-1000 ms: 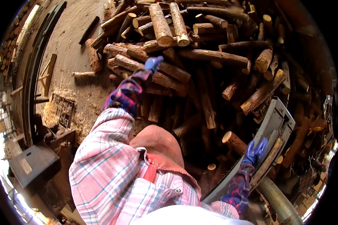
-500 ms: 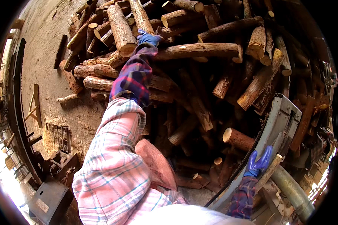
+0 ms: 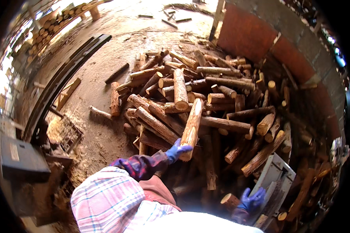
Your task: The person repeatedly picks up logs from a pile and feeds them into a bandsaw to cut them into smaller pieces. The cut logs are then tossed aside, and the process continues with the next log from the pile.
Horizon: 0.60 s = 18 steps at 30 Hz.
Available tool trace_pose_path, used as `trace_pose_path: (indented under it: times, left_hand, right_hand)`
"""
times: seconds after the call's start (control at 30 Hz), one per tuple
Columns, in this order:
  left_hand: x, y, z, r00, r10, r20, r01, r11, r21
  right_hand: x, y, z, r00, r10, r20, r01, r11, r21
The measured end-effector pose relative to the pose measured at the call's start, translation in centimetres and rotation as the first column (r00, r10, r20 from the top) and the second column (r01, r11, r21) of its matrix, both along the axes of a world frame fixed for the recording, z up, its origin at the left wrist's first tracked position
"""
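My left hand (image 3: 176, 150), in a blue-purple glove, is closed on the near end of a peeled-looking log (image 3: 192, 126). That log slants up and away from me across the near side of a heap of logs (image 3: 225, 83). My right hand (image 3: 251, 200), also gloved, is low on the right with its fingers apart and nothing in them. It is beside a grey metal machine frame (image 3: 271, 171) and close to the cut end of a short log (image 3: 230, 201). Whether it touches the frame I cannot tell.
A long dark metal beam (image 3: 66, 83) runs along the left, with a grey metal box (image 3: 21, 157) below its near end. Stacked logs (image 3: 52, 29) stand far left. At the back right is a rust-red wall panel (image 3: 243, 33). Single pieces of wood (image 3: 117, 73) lie on the dirt floor.
My left arm has drawn back from the heap, bringing a log toward me. The view has tilted up, showing more floor and wall. My right hand stays open by the machine frame.
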<state>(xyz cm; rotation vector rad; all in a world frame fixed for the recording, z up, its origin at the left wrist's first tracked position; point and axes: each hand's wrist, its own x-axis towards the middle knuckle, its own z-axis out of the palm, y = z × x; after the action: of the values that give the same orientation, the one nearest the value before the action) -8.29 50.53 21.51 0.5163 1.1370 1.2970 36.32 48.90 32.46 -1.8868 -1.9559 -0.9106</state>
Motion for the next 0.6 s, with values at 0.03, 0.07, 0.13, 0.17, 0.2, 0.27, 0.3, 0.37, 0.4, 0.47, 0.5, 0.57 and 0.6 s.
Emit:
trace_pose_path:
  times: [0.03, 0.07, 0.13, 0.17, 0.2, 0.27, 0.3, 0.37, 0.4, 0.47, 0.5, 0.57, 0.6]
  left_hand:
    - [1.1, -2.2, 2.5, 0.999, 0.018, 0.047, -0.019, 0.999, 0.026]
    - [1.3, -4.4, 4.4, 0.995, -0.025, 0.097, 0.026, 1.0, -0.016]
    - [2.8, -9.8, 7.3, 0.971, -0.115, 0.211, 0.14, 0.985, -0.105]
    - [3.5, -13.3, 8.1, 0.967, -0.115, 0.227, 0.149, 0.978, -0.144]
    - [5.0, -16.6, 6.9, 0.996, -0.054, -0.07, 0.053, 0.999, -0.003]
    - [8.7, -18.6, 10.8, 0.983, -0.184, -0.023, 0.185, 0.981, 0.057]
    - [9.1, -20.1, 11.9, 0.972, -0.233, -0.015, 0.234, 0.971, 0.042]
    - [8.1, -21.7, 10.6, 0.908, -0.418, -0.016, 0.414, 0.903, -0.113]
    - [9.3, -22.8, 9.8, 0.932, -0.36, -0.037, 0.356, 0.931, -0.08]
    - [12.5, -24.0, 8.4, 0.971, -0.226, -0.077, 0.226, 0.974, -0.009]
    - [14.7, -23.6, 12.4, 0.958, -0.271, -0.097, 0.278, 0.958, 0.069]
    - [14.7, -21.1, 6.6, 0.853, -0.166, -0.495, 0.448, 0.719, 0.531]
    - [14.4, -19.5, 6.3, 0.805, -0.154, -0.573, 0.511, 0.672, 0.536]
  right_hand:
    - [-1.5, 0.8, -1.3, 0.986, 0.152, -0.064, -0.134, 0.964, 0.231]
    - [-6.5, 1.2, -1.7, 0.891, 0.256, -0.376, -0.154, 0.948, 0.28]
    - [-13.7, -0.1, -5.8, 0.426, 0.074, -0.902, -0.28, 0.958, -0.054]
    - [-18.2, 1.4, -7.8, 0.479, -0.501, -0.721, -0.436, 0.577, -0.691]
    - [-21.1, -1.6, -11.3, 0.099, -0.629, -0.771, -0.757, 0.456, -0.469]
    - [-22.8, -6.0, -16.8, -0.464, -0.886, -0.003, -0.885, 0.464, -0.014]
    - [-22.2, -7.7, -13.8, -0.411, -0.911, 0.024, -0.91, 0.412, 0.054]
    - [-21.9, -9.8, -9.1, -0.424, -0.905, 0.037, -0.904, 0.425, 0.034]
    - [-21.0, -10.9, -7.3, -0.427, -0.903, 0.045, -0.904, 0.428, 0.009]
    - [-19.3, -11.7, -3.1, -0.414, -0.908, -0.064, -0.905, 0.403, 0.133]
    - [-16.1, -9.9, -3.2, -0.486, -0.844, -0.227, -0.874, 0.47, 0.126]
    - [-14.3, -8.1, -1.3, -0.516, -0.662, -0.544, -0.84, 0.515, 0.169]
    - [-13.6, -9.0, 1.5, -0.501, -0.491, -0.713, -0.812, 0.551, 0.191]
